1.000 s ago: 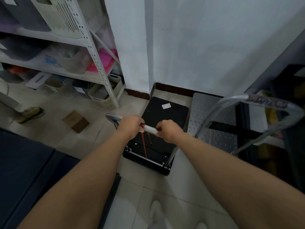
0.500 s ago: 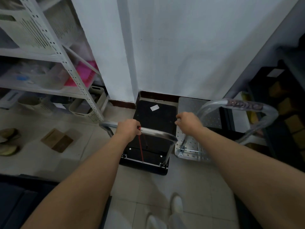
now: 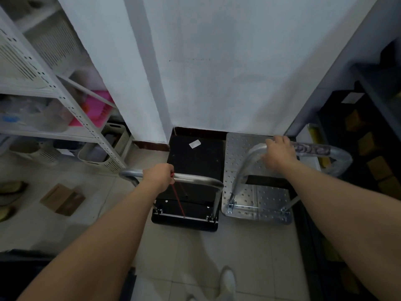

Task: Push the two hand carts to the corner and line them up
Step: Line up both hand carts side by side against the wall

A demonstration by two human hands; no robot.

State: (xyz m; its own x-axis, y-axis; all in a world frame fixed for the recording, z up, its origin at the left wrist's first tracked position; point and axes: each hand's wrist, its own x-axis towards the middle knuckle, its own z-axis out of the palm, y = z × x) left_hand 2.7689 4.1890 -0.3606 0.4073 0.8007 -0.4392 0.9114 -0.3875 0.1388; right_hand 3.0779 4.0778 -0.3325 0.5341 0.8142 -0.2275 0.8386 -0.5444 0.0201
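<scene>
Here, a black hand cart point(image 3: 195, 159) and a silver perforated hand cart point(image 3: 267, 198) stand side by side at the foot of a white wall point(image 3: 217, 72), their long edges almost touching. The left hand point(image 3: 158, 177) wraps tightly around the black cart's handle point(image 3: 199, 178). The right hand point(image 3: 278, 153) curls over the silver cart's handle point(image 3: 312, 148). A white shelving rack point(image 3: 71, 109) stands to the left.

Ahead of me the black hand cart point(image 3: 196, 158) stands with its flat dark deck up against the wall point(image 3: 217, 83), a white label point(image 3: 194, 144) near the far edge, its silver handle point(image 3: 199, 178) upright at my end. Just beside it on my right, the silver cart point(image 3: 265, 198) has a perforated deck, near edges almost level
</scene>
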